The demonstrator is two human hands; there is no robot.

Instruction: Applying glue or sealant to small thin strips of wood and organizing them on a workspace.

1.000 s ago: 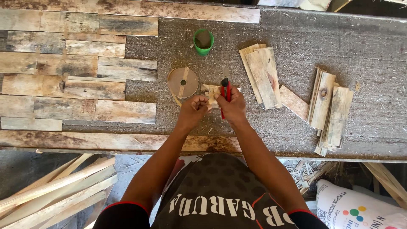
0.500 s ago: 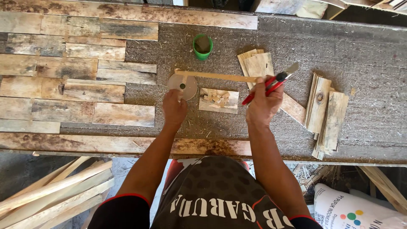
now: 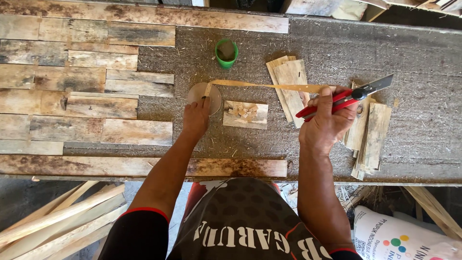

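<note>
— Carried by what?
— By a long grey workbench (image 3: pixel 409 53) with a rough, chip-strewn top.
— Laid on it?
— Weathered wooden planks (image 3: pixel 86 101) at left, a small green plastic cup (image 3: pixel 226 53), a round tape roll (image 3: pixel 204 96), thin wood slats (image 3: pixel 288 82) stacked at right.

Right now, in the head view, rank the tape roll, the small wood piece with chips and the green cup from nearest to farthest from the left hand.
From the left hand:
1. Tape roll, under the fingertips.
2. Small wood piece with chips, just to its right.
3. Green cup, farther up the bench.
</note>
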